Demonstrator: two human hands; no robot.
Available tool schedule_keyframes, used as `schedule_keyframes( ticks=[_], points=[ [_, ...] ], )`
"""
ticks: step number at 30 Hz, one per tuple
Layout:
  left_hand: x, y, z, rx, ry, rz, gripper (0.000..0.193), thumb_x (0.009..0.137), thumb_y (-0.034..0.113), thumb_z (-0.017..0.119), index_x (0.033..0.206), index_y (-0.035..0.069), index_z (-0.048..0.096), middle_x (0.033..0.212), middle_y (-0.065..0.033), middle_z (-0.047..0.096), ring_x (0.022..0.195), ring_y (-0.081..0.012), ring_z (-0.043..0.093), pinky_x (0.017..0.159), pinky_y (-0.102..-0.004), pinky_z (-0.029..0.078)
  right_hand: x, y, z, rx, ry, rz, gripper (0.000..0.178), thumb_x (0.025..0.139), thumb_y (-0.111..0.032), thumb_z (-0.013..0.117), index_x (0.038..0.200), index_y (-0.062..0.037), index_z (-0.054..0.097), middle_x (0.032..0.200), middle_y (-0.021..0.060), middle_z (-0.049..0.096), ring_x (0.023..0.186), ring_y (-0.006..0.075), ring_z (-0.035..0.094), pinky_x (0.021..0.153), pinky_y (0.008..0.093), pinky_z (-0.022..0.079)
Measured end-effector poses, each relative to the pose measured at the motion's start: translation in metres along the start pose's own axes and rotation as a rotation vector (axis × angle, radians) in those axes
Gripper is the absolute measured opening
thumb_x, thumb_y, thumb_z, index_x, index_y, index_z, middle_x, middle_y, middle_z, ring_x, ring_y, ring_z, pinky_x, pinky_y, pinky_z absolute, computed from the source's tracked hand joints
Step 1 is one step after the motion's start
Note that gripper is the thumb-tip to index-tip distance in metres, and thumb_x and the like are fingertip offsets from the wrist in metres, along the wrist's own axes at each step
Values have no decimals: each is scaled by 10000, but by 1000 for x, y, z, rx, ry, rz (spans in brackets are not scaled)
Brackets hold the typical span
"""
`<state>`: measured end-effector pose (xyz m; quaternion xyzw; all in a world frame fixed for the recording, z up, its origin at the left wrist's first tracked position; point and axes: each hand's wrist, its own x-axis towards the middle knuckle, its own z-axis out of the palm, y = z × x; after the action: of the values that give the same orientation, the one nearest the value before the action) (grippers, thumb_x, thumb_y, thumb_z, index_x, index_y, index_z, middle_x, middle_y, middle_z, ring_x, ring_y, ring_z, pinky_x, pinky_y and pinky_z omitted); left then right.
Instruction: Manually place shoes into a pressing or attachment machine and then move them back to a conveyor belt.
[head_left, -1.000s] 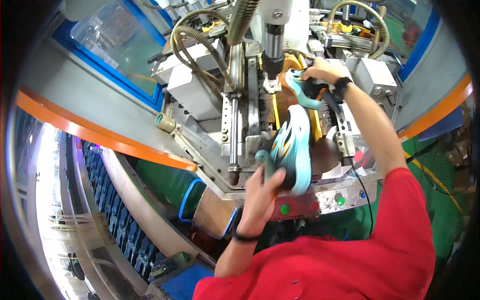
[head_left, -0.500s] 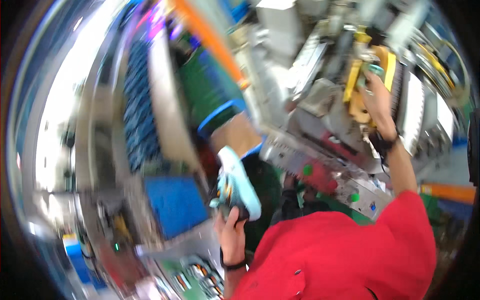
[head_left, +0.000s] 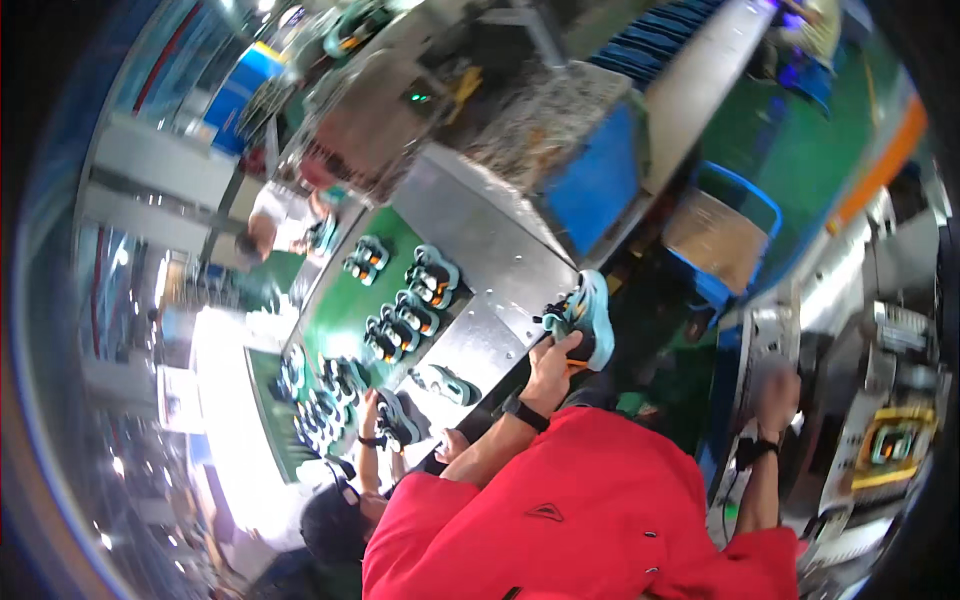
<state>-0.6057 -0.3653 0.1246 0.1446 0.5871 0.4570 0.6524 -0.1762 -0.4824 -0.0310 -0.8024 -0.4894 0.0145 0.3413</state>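
Note:
My left hand [head_left: 552,370] grips a light-blue and black sneaker [head_left: 597,318] by its heel end, its toe pointing away from me. The shoe is held in the air just off the right edge of a metal table [head_left: 500,318]. Over on the right, my right hand [head_left: 776,398] is raised beside a machine [head_left: 838,440]; motion smears its fingers, and I see nothing plainly in it. Further right on the machine, a yellow frame [head_left: 862,480] surrounds a shoe-like piece [head_left: 890,445] in similar colours, apart from my hand.
Several matching sneakers [head_left: 402,318] stand in groups on a green conveyor [head_left: 335,305], and one sneaker [head_left: 445,384] lies on the metal table. A co-worker in a dark cap [head_left: 335,522] handles shoes at lower left; another person [head_left: 275,222] works beyond. A blue-framed chair [head_left: 715,240] stands ahead.
My view has swung left, bringing the conveyor and co-workers in. The left hand carries the sneaker to the table's edge; the right hand has come off the yellow-framed part.

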Motion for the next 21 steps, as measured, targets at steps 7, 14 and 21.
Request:
schedule_keyframes(
  ticks=[7,14,21],
  points=[
    [146,52,-124,-61,392,163,298,795,112,726,1033,-39,630,896,-126,675,735,-248,675,612,-367,567,187,-204,-50,277,119,-247,199,905,-81,623,1101,-51,620,924,30,594,791,112,534,679,253,439],
    [303,82,-243,369,800,609,594,737,184,716,1209,-84,473,1063,-243,627,975,-384,622,878,-426,478,339,-598,-34,268,94,-1004,254,810,-10,691,1055,-33,626,860,36,628,741,143,555,684,275,464],
    [374,115,-219,583,627,446,898,723,236,792,1384,-73,268,1299,-307,452,1244,-462,422,1063,-467,352,442,-873,102,121,-208,-642,609,751,-335,780,1235,-32,567,913,111,683,812,193,646,735,329,505]
  ],
)
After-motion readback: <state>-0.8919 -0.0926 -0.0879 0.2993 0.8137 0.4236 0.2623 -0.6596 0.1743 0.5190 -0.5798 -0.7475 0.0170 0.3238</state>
